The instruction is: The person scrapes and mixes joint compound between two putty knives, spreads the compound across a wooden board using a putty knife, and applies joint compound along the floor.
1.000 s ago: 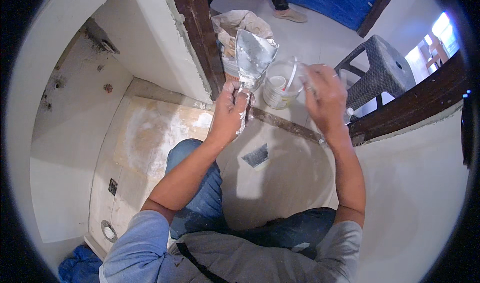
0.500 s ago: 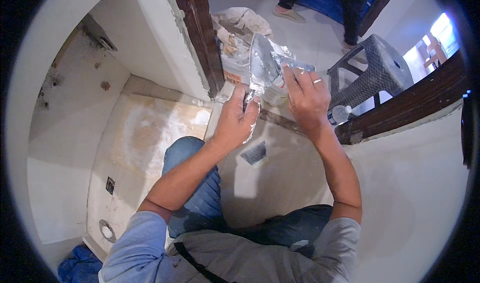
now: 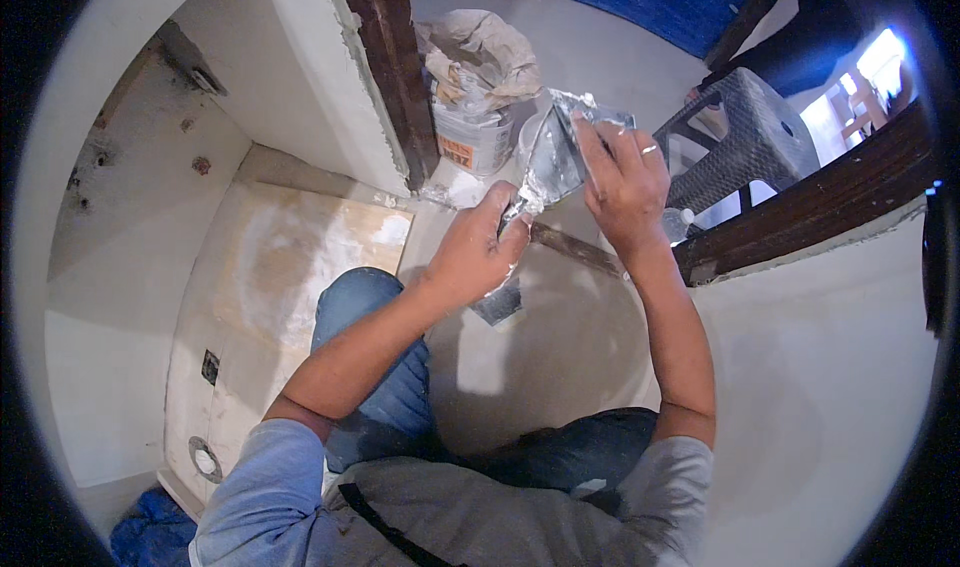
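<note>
A crumpled sack (image 3: 480,52) sags open over a white bucket (image 3: 470,137) at the far side, beside the dark door frame (image 3: 385,67); its contents cannot be told. A grey stool (image 3: 745,142) stands right. Bare floor (image 3: 560,337) lies near. The right hand (image 3: 625,182) grips a wide putty blade (image 3: 555,157); the left hand (image 3: 475,252) closes on its handle end.
</note>
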